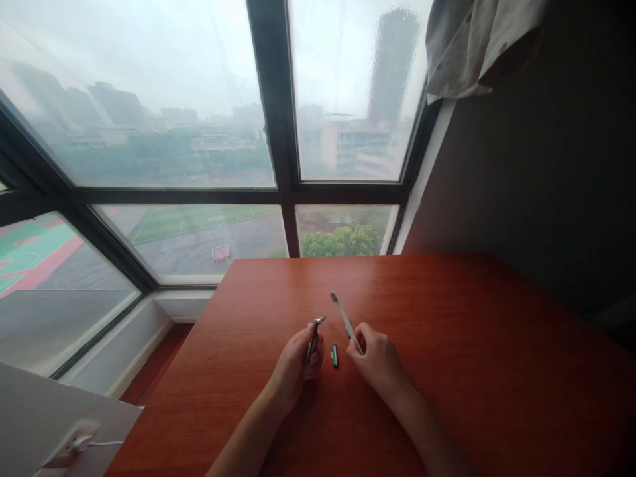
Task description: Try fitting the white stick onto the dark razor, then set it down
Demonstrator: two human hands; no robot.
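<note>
My left hand (301, 354) is closed around a dark razor handle (313, 344), its bare metal neck pointing up and to the right. In my right hand (375, 354) is a white toothbrush (346, 321), pinched near its lower end, with the dark-bristled head up and away from me. Between the two hands a razor cartridge (334, 356), black and green, lies on the brown wooden table (238, 377). A small greenish piece (348, 330) shows behind the toothbrush by my right fingers; mostly hidden, its kind cannot be told.
Beyond the table's far edge stand large windows with dark frames (285, 196). A grey curtain (462, 59) hangs at upper right beside a dark wall (521, 185). At lower left, a white plug and cord (82, 442) sit in a wall socket.
</note>
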